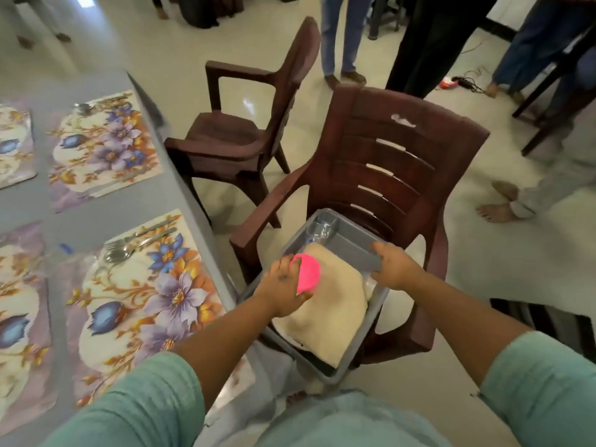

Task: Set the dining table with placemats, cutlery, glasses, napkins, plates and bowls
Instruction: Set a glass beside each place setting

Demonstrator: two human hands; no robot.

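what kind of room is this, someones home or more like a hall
Probably a shared dining room or hall, not clearly a home. A long grey table carries floral placemats with cutlery, brown plastic chairs stand on a pale tiled floor, and several people stand around watching.

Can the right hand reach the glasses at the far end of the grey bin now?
Probably yes. The right hand grips the grey bin at its right rim, close to the glasses, and nothing lies between; it must only release the rim.
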